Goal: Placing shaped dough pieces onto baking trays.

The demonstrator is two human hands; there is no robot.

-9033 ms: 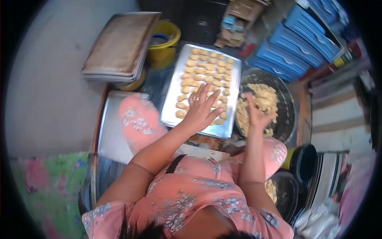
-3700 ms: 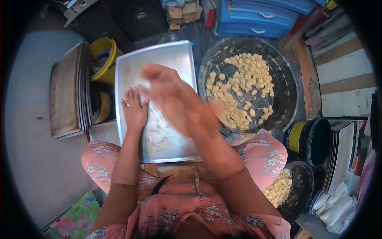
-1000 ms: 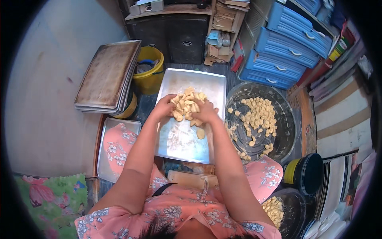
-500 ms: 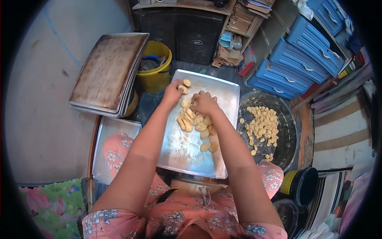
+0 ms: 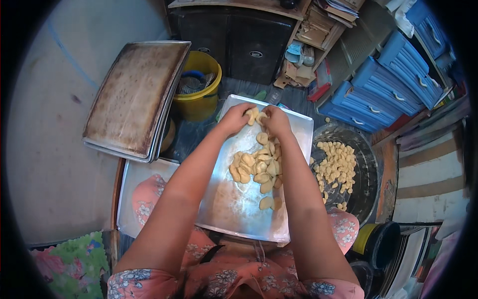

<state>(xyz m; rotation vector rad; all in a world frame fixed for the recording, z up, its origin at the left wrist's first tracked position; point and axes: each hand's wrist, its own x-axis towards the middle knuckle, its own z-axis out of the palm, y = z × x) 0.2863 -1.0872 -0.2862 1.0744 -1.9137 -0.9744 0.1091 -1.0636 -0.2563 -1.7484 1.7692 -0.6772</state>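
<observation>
At the far end of a shallow metal tray my two hands are close together. My left hand pinches a pale flattened dough piece. Right beside it, my right hand has its fingers closed on another dough piece, partly hidden by the fingers. Several flat, oval dough pieces are heaped in the tray's middle, some overlapping. Two more lie apart, nearer to me; one of these is a dough oval. My right forearm hides part of the heap.
On the right is a round dark basin holding many small dough lumps. Stacked browned baking trays stand at left, by a yellow bucket. Another metal tray lies beside my left knee. Blue drawers stand at far right.
My right hand has left the heap and gone to the tray's far end, beside my left hand, which has moved slightly right. The whole view has shifted a little.
</observation>
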